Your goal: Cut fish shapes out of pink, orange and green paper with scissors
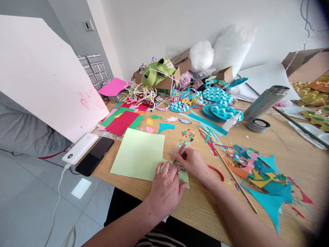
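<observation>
My right hand (193, 162) is closed round a slim pen (186, 146), its tip down beside my left fingertips. My left hand (164, 187) lies with fingers spread, pressing a small dark-outlined paper cut-out (181, 168) onto a light green piece of paper (184, 178). Most of that cut-out is hidden by my fingers. A large light green sheet (140, 152) reaches under or beside the same spot. Red-handled scissors (217, 170), apparently, lie partly behind my right wrist. Beyond the sheet rest paper fish: green (156, 117), yellow (149, 121), pink (149, 129), white (171, 119) and grey (185, 121).
Paper scraps (272, 185) and a wooden stick (239, 181) lie right. A steel flask (267, 103), its lid (258, 125) and a glue bottle (231, 121) stand behind. Left are a phone (95, 156), a power bank (80, 148) and coloured sheets (123, 122).
</observation>
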Tool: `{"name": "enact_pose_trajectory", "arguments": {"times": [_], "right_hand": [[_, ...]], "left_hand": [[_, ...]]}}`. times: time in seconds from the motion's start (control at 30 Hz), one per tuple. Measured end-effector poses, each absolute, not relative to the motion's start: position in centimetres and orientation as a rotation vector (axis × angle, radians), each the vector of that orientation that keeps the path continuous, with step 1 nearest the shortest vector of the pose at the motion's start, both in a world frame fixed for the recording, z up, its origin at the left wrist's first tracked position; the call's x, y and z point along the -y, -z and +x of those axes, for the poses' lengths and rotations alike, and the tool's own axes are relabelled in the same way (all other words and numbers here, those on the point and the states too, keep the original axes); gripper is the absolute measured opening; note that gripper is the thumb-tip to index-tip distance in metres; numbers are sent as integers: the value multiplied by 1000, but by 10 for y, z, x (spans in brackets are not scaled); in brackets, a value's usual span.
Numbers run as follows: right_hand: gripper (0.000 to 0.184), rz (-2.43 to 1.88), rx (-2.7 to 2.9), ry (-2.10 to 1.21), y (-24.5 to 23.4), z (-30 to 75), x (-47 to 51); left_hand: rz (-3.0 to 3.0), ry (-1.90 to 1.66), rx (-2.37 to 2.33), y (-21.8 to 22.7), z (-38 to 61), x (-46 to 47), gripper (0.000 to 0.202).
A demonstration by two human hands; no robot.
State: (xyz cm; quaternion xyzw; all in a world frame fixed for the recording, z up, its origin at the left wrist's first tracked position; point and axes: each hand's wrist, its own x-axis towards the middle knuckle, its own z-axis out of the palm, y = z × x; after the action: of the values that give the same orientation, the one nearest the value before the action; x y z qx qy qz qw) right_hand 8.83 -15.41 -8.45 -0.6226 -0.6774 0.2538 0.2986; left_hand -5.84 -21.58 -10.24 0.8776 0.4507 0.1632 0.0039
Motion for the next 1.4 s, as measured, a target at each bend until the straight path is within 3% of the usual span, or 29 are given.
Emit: {"name": "enact_pose_trajectory", "arguments": {"times": [0.9,1.4], "right_hand": [[24,-1615,1751,-687,90,89,154],[33,-1440,1551,-1002,93,102,153]], "left_hand": [[2808,-535,-1375,125,-57,219,54],[2810,-549,-1375,125,-59,220,56]]}}
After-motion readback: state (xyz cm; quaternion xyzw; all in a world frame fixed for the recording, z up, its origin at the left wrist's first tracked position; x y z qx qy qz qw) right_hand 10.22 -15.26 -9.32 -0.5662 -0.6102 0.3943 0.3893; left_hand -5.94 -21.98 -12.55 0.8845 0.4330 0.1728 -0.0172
